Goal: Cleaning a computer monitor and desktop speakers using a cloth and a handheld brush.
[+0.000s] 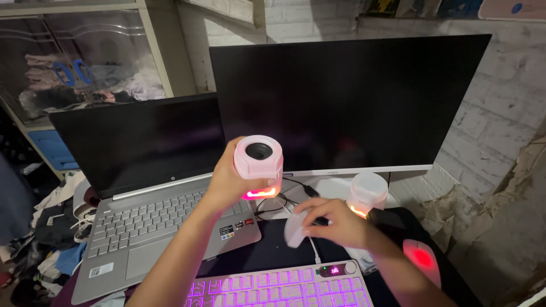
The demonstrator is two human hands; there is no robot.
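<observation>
Two hands: left hand (pixel 230 182) lifts pink speaker (pixel 259 162); right hand (pixel 335 222) half-hides white pad (pixel 294 228).

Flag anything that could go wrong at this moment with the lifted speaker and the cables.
The left hand holds the small pink speaker in the air with a one-handed grip; its black cable trails down to the desk, so a further lift may tug it. The right hand holds a white cloth-like thing close to the second speaker, which a sweep could knock over. A dropped speaker would probably hit the laptop.
</observation>
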